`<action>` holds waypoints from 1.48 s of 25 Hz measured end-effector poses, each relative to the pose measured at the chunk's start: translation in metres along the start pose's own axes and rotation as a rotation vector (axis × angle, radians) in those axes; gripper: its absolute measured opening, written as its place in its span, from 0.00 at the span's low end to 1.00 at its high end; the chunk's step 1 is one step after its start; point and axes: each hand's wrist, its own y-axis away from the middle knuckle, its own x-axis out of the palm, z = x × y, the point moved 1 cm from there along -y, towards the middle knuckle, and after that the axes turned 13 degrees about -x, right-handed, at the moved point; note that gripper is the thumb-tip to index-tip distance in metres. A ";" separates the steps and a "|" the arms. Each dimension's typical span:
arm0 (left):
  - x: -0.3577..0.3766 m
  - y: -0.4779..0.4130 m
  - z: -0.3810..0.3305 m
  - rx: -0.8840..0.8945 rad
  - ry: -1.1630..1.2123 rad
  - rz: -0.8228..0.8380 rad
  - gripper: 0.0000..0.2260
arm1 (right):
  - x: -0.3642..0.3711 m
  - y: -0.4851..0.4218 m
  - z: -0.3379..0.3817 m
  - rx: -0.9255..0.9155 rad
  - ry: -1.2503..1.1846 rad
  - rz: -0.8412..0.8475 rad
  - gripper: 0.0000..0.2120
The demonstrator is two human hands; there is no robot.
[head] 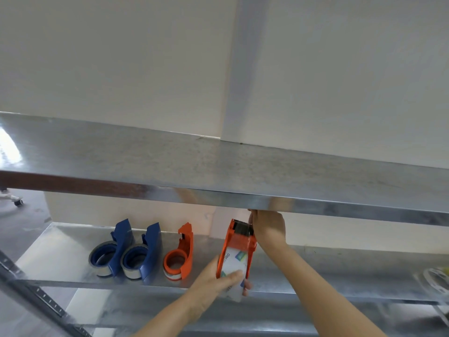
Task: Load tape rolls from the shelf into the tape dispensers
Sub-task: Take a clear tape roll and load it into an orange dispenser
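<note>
An orange tape dispenser [239,242] stands tilted over the middle metal shelf [60,259], with a clear tape roll [235,266] bearing a printed label seated in it. My left hand [218,278] grips the roll and the dispenser's lower end. My right hand [266,227] is at the dispenser's toothed cutter end, its fingertips partly hidden under the upper shelf's edge. To the left on the same shelf stand two blue dispensers [116,249] [145,254] and a second orange dispenser [181,254], each holding a roll.
The upper metal shelf [218,171] juts out close above my right hand. A slotted upright [36,293] runs along the lower left. More tape rolls [435,283] lie blurred at the shelf's far right. A white wall stands behind.
</note>
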 end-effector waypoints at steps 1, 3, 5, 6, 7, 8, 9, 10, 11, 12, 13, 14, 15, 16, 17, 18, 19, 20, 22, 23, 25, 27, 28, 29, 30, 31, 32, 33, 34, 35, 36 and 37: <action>0.002 0.000 -0.001 0.004 0.010 -0.017 0.20 | 0.000 -0.001 -0.002 0.014 0.008 -0.013 0.12; 0.005 0.001 0.001 0.026 -0.021 0.005 0.19 | -0.002 -0.006 -0.001 0.171 -0.222 -0.044 0.07; 0.008 0.004 0.004 0.026 -0.021 0.030 0.20 | 0.001 -0.011 -0.006 0.292 -0.370 -0.036 0.04; 0.008 0.005 0.006 0.021 -0.024 0.038 0.21 | 0.002 -0.013 -0.008 0.295 -0.375 0.000 0.03; 0.007 0.005 0.007 0.020 -0.035 0.049 0.22 | 0.001 -0.014 -0.007 0.262 -0.339 0.033 0.03; 0.006 0.006 0.008 0.026 -0.052 0.067 0.23 | 0.000 -0.016 -0.006 0.206 -0.273 0.093 0.03; 0.003 0.006 0.010 0.029 -0.066 0.085 0.24 | -0.004 -0.017 -0.004 0.151 -0.243 0.136 0.06; 0.001 0.007 0.010 0.029 -0.076 0.096 0.24 | -0.006 -0.021 -0.007 0.157 -0.346 0.158 0.08; 0.000 0.007 0.011 0.031 -0.078 0.097 0.25 | -0.009 -0.022 -0.009 0.186 -0.522 0.181 0.08; -0.002 0.008 0.010 0.037 -0.076 0.094 0.25 | -0.009 -0.023 -0.014 0.254 -0.651 0.253 0.05; -0.003 0.009 0.009 0.045 -0.068 0.089 0.25 | -0.007 -0.021 -0.017 0.318 -0.741 0.347 0.02; -0.004 0.009 0.008 0.056 -0.059 0.077 0.26 | 0.000 -0.020 -0.023 0.369 -0.845 0.450 0.06; -0.005 0.009 0.006 0.063 -0.051 0.063 0.26 | 0.011 -0.019 -0.030 0.407 -0.957 0.520 0.11; -0.005 0.009 0.005 0.062 -0.045 0.049 0.26 | 0.021 -0.018 -0.033 0.429 -1.078 0.568 0.15; -0.006 0.009 0.003 0.056 -0.042 0.040 0.26 | 0.030 -0.015 -0.032 0.436 -1.180 0.611 0.18; -0.007 0.009 0.002 0.052 -0.043 0.031 0.25 | 0.036 -0.011 -0.029 0.410 -1.268 0.647 0.18; -0.008 0.010 0.002 0.049 -0.053 0.021 0.24 | 0.041 -0.006 -0.025 0.371 -1.335 0.657 0.17; -0.009 0.011 0.001 0.047 -0.069 0.006 0.23 | 0.044 -0.003 -0.022 0.340 -1.396 0.645 0.16; -0.013 0.010 0.000 0.042 -0.090 -0.034 0.19 | 0.049 0.003 -0.018 0.364 -1.432 0.505 0.18; -0.016 0.007 0.000 0.041 -0.085 -0.049 0.17 | 0.054 0.007 -0.019 0.409 -1.421 0.419 0.22; -0.022 -0.004 0.002 0.017 -0.060 -0.075 0.14 | 0.068 0.012 -0.026 0.493 -1.416 0.304 0.29; -0.028 -0.022 0.007 -0.041 -0.025 -0.107 0.11 | 0.084 0.015 -0.033 0.502 -1.408 0.305 0.31; -0.031 -0.032 0.011 -0.072 -0.019 -0.120 0.11 | 0.090 0.017 -0.034 0.485 -1.420 0.335 0.30; -0.032 -0.043 0.015 -0.102 -0.018 -0.129 0.11 | 0.096 0.019 -0.034 0.473 -1.419 0.360 0.29; -0.032 -0.054 0.018 -0.132 -0.012 -0.140 0.12 | 0.101 0.018 -0.034 0.465 -1.403 0.359 0.27; -0.031 -0.064 0.023 -0.163 0.001 -0.161 0.12 | 0.108 0.015 -0.036 0.453 -1.380 0.345 0.25; -0.030 -0.075 0.027 -0.193 0.016 -0.195 0.13 | 0.115 0.009 -0.040 0.443 -1.345 0.314 0.24; -0.028 -0.084 0.031 -0.213 0.033 -0.234 0.13 | 0.122 0.004 -0.045 0.447 -1.309 0.279 0.23; -0.027 -0.091 0.035 -0.230 0.053 -0.273 0.13 | 0.133 -0.001 -0.052 0.461 -1.272 0.264 0.23; -0.026 -0.096 0.038 -0.248 0.076 -0.308 0.13 | 0.143 -0.005 -0.060 0.477 -1.253 0.268 0.24; -0.026 -0.100 0.041 -0.267 0.094 -0.337 0.13 | 0.151 -0.008 -0.066 0.497 -1.230 0.273 0.24; -0.026 -0.104 0.044 -0.287 0.100 -0.362 0.13 | 0.156 -0.009 -0.069 0.513 -1.221 0.279 0.21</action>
